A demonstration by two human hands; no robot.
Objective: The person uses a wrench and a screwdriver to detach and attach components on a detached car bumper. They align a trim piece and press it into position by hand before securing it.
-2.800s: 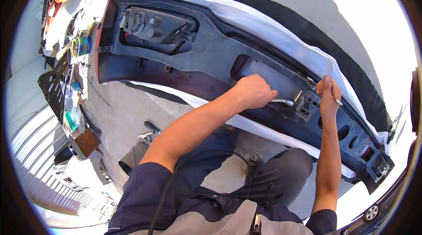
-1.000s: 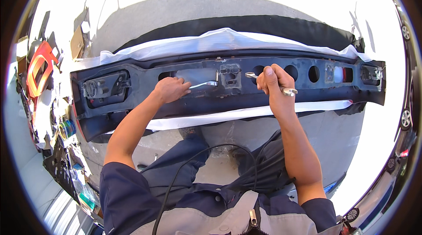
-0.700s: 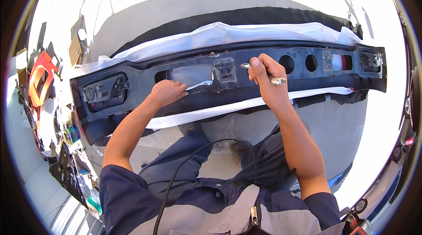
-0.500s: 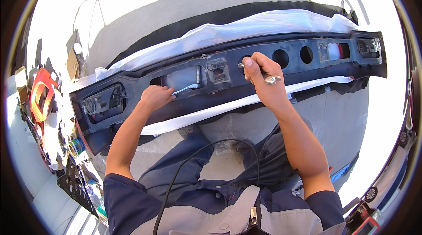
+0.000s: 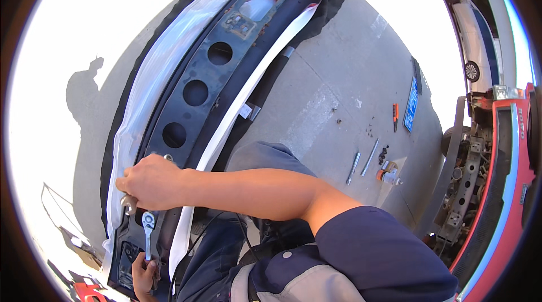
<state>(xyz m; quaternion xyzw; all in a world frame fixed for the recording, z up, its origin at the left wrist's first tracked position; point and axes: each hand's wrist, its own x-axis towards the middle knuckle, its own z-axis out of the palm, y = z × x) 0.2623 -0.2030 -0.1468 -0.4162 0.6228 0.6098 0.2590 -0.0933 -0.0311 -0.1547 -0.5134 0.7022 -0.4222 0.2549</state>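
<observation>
The long dark car bumper (image 5: 209, 73) lies inner side up on white wrapping (image 5: 149, 93) and black sheeting, now running up and away in the head view, with round holes and brackets along it. My right hand (image 5: 151, 183) is closed round a steel wrench (image 5: 129, 205), both ends poking out of the fist, above the bumper's near part. Below it, my left hand (image 5: 145, 278) grips the handle of a ratchet (image 5: 148, 228), whose head sits over the bumper beside the wrench. Part of that hand is hidden by the bumper and tool.
On the concrete floor to the right are an orange-handled tool (image 5: 395, 116), metal bars (image 5: 370, 158), small dark pieces (image 5: 383, 155), a can (image 5: 388, 176) and a blue plate (image 5: 411, 105). A red vehicle (image 5: 508, 200) with exposed metalwork stands far right, a white car (image 5: 474, 31) beyond.
The view has swung to the right, so the bumper runs upright in the picture and the floor tools and red vehicle show. My hands still hold the wrench and ratchet, now lower left in view.
</observation>
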